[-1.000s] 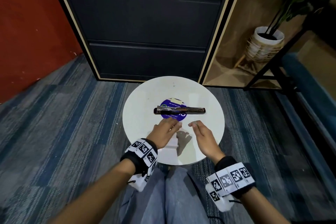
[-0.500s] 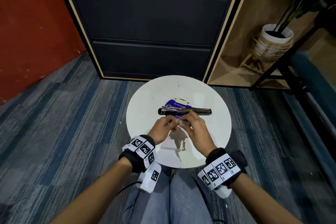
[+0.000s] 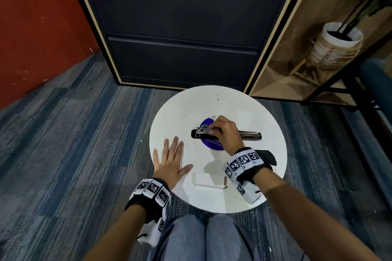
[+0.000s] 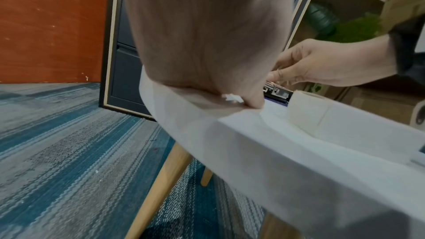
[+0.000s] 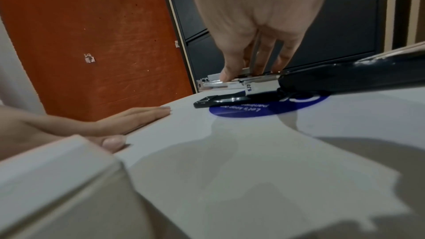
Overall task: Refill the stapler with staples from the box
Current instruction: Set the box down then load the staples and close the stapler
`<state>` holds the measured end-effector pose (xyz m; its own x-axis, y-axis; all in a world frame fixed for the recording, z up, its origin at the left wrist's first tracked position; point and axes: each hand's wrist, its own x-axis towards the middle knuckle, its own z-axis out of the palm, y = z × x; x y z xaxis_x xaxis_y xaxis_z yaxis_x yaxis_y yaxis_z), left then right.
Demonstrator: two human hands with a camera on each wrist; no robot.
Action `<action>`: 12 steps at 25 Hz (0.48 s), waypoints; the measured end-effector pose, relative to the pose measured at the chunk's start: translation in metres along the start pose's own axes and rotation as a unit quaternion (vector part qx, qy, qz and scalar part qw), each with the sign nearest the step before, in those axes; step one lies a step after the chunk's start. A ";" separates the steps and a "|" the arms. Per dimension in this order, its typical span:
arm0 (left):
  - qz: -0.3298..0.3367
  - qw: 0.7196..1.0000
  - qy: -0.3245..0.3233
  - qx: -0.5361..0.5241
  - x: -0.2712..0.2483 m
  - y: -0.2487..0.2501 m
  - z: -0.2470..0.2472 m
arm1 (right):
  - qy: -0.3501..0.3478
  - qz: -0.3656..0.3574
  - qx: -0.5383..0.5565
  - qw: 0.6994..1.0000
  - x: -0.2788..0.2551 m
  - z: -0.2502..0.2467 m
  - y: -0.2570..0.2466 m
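Head view: right hand (image 3: 226,133) pinched a staple strip directly above the stapler (image 3: 250,134), parallel to its channel; left hand (image 3: 171,161) lay flat.

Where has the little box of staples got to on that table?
In the head view the staple box sits on the round white table at its near edge, between the flat left hand and the right wrist, nearer than the stapler.

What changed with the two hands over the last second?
The right hand moved forward from the box area to the stapler, pinching a staple strip at its open channel. The left hand drew back left and lies flat on the table. Stapler and box stayed put.
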<state>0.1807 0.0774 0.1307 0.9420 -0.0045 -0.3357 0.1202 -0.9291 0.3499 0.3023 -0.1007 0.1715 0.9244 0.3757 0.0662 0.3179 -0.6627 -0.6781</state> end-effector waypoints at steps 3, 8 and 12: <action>-0.001 1.000 -0.008 0.015 0.001 -0.002 -0.001 | 0.012 0.010 0.013 1.000 0.004 0.005 0.006; -0.003 1.000 -0.009 0.010 0.001 -0.001 -0.001 | 0.009 0.015 0.002 1.000 0.007 0.007 0.004; -0.009 1.000 -0.011 0.006 0.001 0.000 -0.001 | -0.016 0.027 -0.017 0.999 0.011 0.003 0.000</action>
<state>0.1824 0.0777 0.1313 0.9326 0.0041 -0.3610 0.1328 -0.9337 0.3324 0.3119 -0.0948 0.1698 0.9335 0.3586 0.0063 0.2751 -0.7044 -0.6543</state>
